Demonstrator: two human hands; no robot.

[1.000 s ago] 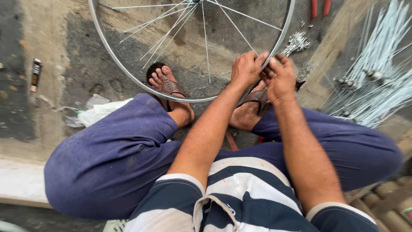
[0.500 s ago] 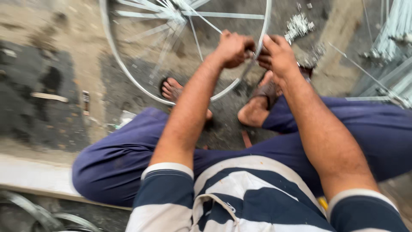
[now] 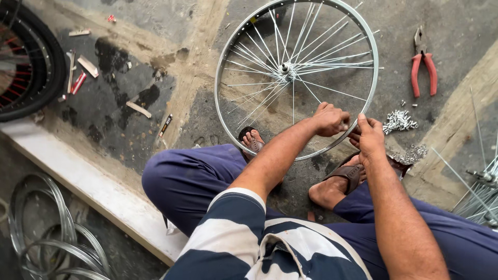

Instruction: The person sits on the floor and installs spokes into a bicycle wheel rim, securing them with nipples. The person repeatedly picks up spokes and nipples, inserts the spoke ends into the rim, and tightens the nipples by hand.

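Concrete floor (image 3: pixel 155 62); 2 hands on wheel rim (image 3: pixel 372 57)

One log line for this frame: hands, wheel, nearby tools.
left hand on rim | right hand on rim | pliers on floor

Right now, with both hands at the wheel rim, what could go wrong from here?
1. The left hand and right hand work at the rim among thin spokes; a fingertip might get pinched or poked.
2. The small metal parts lie loose on the floor by the sandalled foot; a shift could scatter them.
3. Loose spokes at the right could catch a sleeve.
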